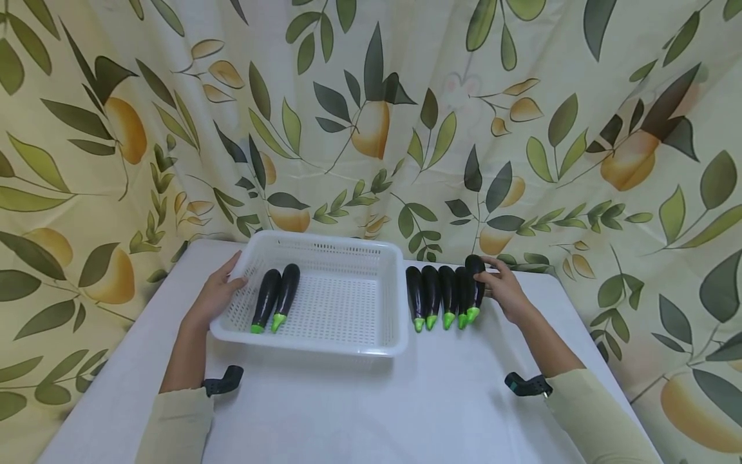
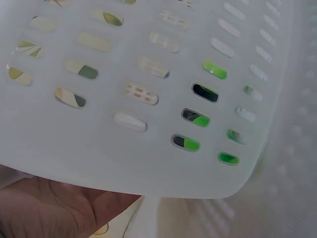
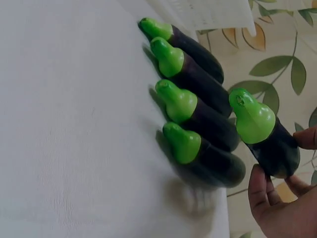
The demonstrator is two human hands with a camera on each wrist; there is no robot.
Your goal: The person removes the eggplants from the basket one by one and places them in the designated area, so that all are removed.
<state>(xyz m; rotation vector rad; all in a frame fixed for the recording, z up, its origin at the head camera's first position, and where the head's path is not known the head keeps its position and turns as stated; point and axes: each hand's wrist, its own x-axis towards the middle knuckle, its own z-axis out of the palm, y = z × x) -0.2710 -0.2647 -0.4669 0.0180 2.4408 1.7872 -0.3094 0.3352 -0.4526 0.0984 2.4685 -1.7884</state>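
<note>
A white perforated plastic basket [image 1: 324, 343] stands on the table's left half. My left hand [image 1: 213, 294] grips its left side, thumb at the rim; in the left wrist view the fingers are partly hidden behind the basket wall [image 2: 99, 158]. Two dark eggplants with green caps, one of them the right-hand eggplant [image 1: 286, 293], lie side by side in the basket's left part. Right of the basket, several eggplants [image 1: 431, 290] lie in a row, caps toward me. At that row's right end my right hand [image 1: 505, 291] pinches an eggplant [image 3: 272, 144] by its dark end, raised off the table.
A white cloth covers the table [image 1: 324, 412]. Behind it and at the sides hangs a curtain [image 1: 371, 180] with a leaf and fruit print. The basket's right wall stands close to the row of eggplants. Each wrist wears a black device [image 1: 526, 385].
</note>
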